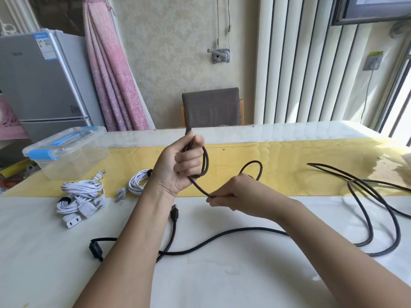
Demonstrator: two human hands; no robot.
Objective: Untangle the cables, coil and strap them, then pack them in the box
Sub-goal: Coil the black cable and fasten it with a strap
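The black cable (224, 234) leaves the frame at the right edge and vanishes beneath the left forearm (142, 230); its turns are partly buried in the left hand (180, 167). A white coil (137, 184) sits partly hidden behind that wrist. The fridge label (45, 44) is too small to read.

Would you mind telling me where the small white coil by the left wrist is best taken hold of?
Probably pinch the small white coil across its bundled turns beside the dark strap, coming from above: it lies flat on the table, the strap binds the loops there, and the plug trails loose.
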